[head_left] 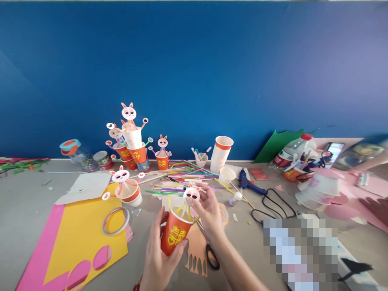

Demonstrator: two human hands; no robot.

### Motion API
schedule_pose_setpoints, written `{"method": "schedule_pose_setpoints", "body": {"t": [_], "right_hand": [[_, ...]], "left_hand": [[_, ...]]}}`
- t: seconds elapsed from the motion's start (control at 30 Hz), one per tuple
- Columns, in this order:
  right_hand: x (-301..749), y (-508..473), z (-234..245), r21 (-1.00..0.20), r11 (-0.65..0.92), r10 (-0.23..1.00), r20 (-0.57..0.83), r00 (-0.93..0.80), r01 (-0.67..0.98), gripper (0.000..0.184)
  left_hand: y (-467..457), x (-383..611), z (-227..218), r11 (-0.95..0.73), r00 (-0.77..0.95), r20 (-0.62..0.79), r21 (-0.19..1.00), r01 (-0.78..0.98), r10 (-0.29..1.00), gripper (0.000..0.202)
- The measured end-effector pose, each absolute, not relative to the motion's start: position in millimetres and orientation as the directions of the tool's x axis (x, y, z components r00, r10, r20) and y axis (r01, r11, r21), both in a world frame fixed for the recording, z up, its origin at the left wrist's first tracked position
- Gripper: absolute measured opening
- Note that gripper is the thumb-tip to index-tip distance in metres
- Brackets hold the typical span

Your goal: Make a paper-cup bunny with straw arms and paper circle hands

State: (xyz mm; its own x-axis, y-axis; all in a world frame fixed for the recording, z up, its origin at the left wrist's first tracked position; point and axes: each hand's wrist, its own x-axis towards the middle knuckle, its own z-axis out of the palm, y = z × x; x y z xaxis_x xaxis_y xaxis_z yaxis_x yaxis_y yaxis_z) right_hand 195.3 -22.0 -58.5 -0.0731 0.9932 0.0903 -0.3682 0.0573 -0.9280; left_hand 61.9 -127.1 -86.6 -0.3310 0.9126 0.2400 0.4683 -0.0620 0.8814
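My left hand [157, 252] is wrapped round a red paper cup [177, 232] with yellow lettering, tilted slightly. Yellow pipe-cleaner-like strips [182, 209] rise from the cup's mouth. Above the rim, my right hand [211, 212] pinches a white paper rabbit face [191, 195] with dark eyes and orange ears, fingers partly behind it. Beneath my right forearm lie scissors with black handles [213, 257], partly hidden. An orange paper sheet with cut-outs [196, 252] rests beside them. To the left stands a cup with another rabbit figure [129, 192].
Yellow paper [91, 226] and a silver ring [115, 221] lie left. Several rabbit cups [138, 153] stand behind, beside scattered coloured sticks [188, 173]. A blue glue gun [250, 184] with a looping black cord [279, 204] is to the right. Another person's hand [376, 210] rests far right.
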Motion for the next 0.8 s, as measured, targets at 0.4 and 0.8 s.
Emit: {"method": "schedule_pose_setpoints", "body": {"t": [0.4,0.8], "right_hand": [[192.7,-24.3,-55.2,-0.919,0.084,0.993,0.111,-0.049,-0.384,0.046],[192.4,-24.0,-55.3,-0.922,0.088,0.992,0.115,-0.050,-0.378,0.047]], "left_hand": [[-126.3,63.1,-86.5,-0.082,-0.349,0.267,0.882,0.463,0.898,0.077],[-126.9,63.0,-87.1,-0.077,-0.341,0.248,0.893,0.444,0.907,0.078]]}}
